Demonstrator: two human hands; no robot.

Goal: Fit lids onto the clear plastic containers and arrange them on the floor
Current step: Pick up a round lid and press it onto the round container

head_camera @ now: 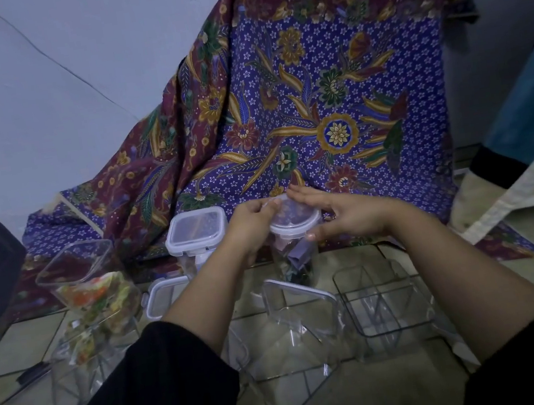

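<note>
Left hand [251,220] grip pinching the round lid [290,218] rim, right hand [342,215] flat and open against its far side, tall clear jar [293,262] on tiled floor [373,391], lidded square container [196,239] just beside it

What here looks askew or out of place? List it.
The open container at the left leans tilted on another instead of standing upright. A loose lid lies on the floor tiles. Several clear containers nearby have no lids yet. No spills or damage visible.

Hands [299,221] on round container's lid [292,217]
</note>
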